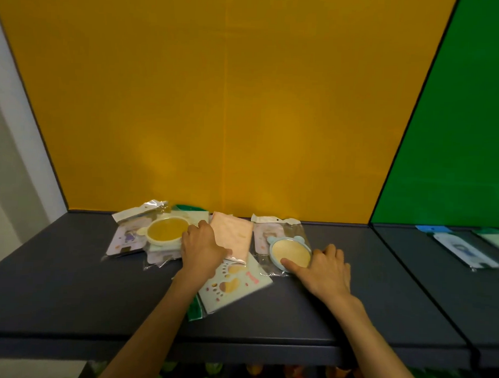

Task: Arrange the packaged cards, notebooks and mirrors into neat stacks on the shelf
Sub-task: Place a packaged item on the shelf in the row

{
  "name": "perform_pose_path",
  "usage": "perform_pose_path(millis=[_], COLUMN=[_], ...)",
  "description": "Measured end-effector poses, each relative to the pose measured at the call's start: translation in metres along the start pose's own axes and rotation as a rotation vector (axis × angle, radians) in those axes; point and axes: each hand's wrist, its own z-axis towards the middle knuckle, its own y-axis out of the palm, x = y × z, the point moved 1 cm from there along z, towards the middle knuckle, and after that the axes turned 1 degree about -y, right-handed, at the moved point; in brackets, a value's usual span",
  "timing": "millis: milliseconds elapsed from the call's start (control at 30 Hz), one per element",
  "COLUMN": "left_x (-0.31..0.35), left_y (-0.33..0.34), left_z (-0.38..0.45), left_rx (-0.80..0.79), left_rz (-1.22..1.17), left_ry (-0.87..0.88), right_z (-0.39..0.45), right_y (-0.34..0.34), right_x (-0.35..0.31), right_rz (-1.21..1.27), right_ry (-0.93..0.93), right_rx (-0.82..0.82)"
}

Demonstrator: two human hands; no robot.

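Shelf [69, 295]: dark grey board, yellow back panel [217, 103] behind it, green panel [456, 139] over the next bay to the right.

Left pile, near the back: a yellow mirror [166, 230] with a pale round rim, bagged, lying on top of several bagged cards. A card [125, 241] with a small purple figure sticks out at the left edge of this pile.

Centre: a pink notebook [232, 236], tilted, its near edge overlapping a pale notebook [233, 287] with paw-shaped cut-outs. The pale notebook lies askew, nearest the front, with a green item partly under it.

Right of centre: a blue mirror [290, 254] with small ears on its rim, in a clear bag, resting on another bagged card.

Left hand [202, 248]: palm down between the yellow mirror and the pink notebook, fingers bent over the mirror's right rim, thumb on the pink notebook's near corner. Whether it grips either one cannot be told.

Right hand [326, 270]: palm down on the shelf just beside the blue mirror, fingers relaxed, the thumb laid on the mirror's near rim; it grasps nothing.

Next bay, right: a bagged packet [464, 250] with a blue header, lying flat, well apart from the piles.
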Motion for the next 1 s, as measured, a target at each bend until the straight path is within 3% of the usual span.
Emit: perform_pose_path(millis=[367,600,1000], left_x=[0.01,0.02,-0.004], left_y=[-0.005,-0.008,-0.025], left_z=[0.005,0.005,-0.02], left_rx=[-0.12,-0.221,-0.195], left_rz=[-0.166,-0.212,-1.012], left_ry=[-0.058,-0.105,-0.195], right_z=[0.006,0.011,0.006], right_y=[-0.003,-0.002,-0.006], right_x=[0.013,0.025,0.033], right_rz=[0.09,0.275,1.006], right_ry=[0.015,0.037,0.243], right_rx=[-0.031,-0.078,-0.087])
